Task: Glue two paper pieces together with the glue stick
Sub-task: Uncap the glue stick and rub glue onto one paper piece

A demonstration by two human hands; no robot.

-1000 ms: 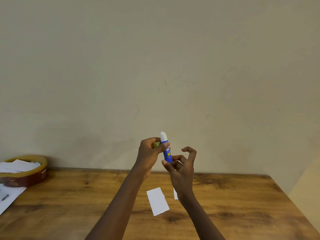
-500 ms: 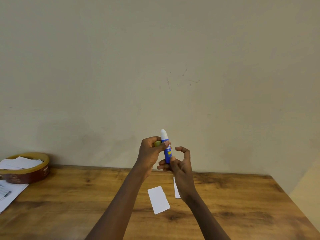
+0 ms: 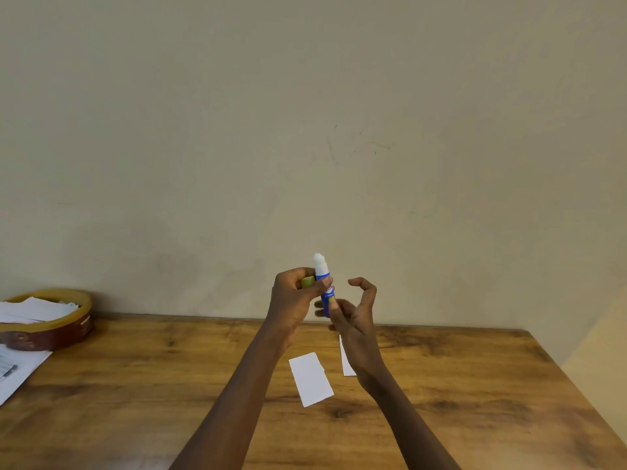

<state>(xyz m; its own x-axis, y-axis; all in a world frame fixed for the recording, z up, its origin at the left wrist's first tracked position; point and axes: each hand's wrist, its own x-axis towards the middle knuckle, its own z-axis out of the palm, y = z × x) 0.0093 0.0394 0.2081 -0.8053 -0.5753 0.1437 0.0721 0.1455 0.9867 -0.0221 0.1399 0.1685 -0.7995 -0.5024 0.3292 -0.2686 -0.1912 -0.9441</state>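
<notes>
A blue glue stick (image 3: pixel 327 293) stands upright in front of me, its white glue tip bare and pointing up. My left hand (image 3: pixel 294 300) grips its upper body and also holds the yellow-green cap (image 3: pixel 307 282) in the fingers. My right hand (image 3: pixel 354 313) pinches the stick's lower end with thumb and fingers, while the index finger arches free above. Below on the wooden table (image 3: pixel 135 385) lie two white paper pieces: one (image 3: pixel 311 379) in plain sight, the other (image 3: pixel 346 359) mostly hidden behind my right wrist.
A round brown and gold tin (image 3: pixel 51 327) holding white paper slips sits at the table's back left. Printed sheets (image 3: pixel 17 371) lie at the left edge. A plain wall rises behind the table; the table's right edge slants away at the right.
The right hand's fingers have shifted around the stick's base, as in a twist. Both hands and the glue stick stay at about the same height. The papers have not moved.
</notes>
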